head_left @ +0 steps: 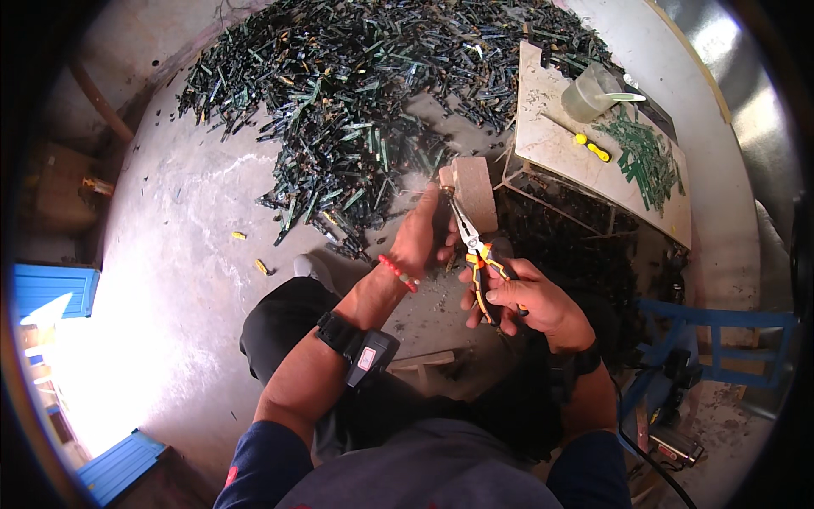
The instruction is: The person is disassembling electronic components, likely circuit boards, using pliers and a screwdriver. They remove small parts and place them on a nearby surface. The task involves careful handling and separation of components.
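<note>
My right hand (538, 299) is wrapped round the black-and-orange handles of long-nose pliers (471, 238). Their metal jaws point away from me and up toward the fingertips of my left hand (415, 235). At the jaw tips is a small brownish piece (448, 189), too small to name. The fingers of my left hand are closed about this spot, and what they grip is mostly hidden. Just beyond and to the right of the tips stands a pinkish brick-like block (475, 192). A red bead bracelet (397, 271) circles my left wrist.
A large heap of dark green and black strips (339, 127) spreads over the floor ahead. On the right, a low white-topped table (543, 127) bears a plastic jug (585, 95), a yellow-handled tool (593, 149) and green strips (642, 161). A blue metal frame (721, 318) stands at lower right.
</note>
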Demonstrator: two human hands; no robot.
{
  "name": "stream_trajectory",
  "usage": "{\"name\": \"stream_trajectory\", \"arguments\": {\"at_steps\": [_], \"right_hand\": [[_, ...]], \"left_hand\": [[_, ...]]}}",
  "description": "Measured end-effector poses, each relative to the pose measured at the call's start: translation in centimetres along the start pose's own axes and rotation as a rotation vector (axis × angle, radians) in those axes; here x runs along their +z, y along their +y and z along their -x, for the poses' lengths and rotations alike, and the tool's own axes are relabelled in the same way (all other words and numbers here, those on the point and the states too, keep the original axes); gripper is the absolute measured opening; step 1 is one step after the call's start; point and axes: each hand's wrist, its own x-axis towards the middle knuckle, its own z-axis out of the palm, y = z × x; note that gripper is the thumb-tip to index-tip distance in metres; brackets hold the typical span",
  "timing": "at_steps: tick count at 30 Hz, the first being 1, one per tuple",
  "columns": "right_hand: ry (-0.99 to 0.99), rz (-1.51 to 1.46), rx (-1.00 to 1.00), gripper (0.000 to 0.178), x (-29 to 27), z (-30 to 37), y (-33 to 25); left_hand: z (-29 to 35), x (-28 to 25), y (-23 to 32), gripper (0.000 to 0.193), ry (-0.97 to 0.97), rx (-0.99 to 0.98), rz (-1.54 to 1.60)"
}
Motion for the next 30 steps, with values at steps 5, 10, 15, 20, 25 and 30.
{"name": "stream_trajectory", "arguments": {"at_steps": [5, 10, 15, 20, 25, 30], "right_hand": [[-0.014, -0.034, -0.020, 0.043, 0.1, -0.3, 0.1], [-0.037, -0.096, -0.028, 0.043, 0.0, -0.5, 0.3], [-0.100, -0.176, -0.038, 0.043, -0.6, -0.7, 0.5], [-0.120, -0.228, -0.046, 0.043, -0.3, -0.8, 0.4], [-0.165, -0.332, -0.084, 0.043, 0.1, -1.1, 0.5], [-0.105, -0.310, -0.053, 0.042, 0.5, -1.3, 0.7]], "left_hand": [[0.0, -0.2, -0.1, 0.061, 0.000, 0.009, -0.063], [-0.1, -0.3, -0.2, 0.062, -0.028, 0.018, -0.039], [-0.2, -0.2, -0.2, 0.062, -0.067, 0.033, -0.050], [0.1, -0.3, 0.1, 0.063, -0.092, 0.056, -0.083], [0.2, -0.1, 0.2, 0.064, -0.068, 0.081, -0.154], [0.4, 0.3, 0.4, 0.065, -0.059, 0.068, -0.125]]}}
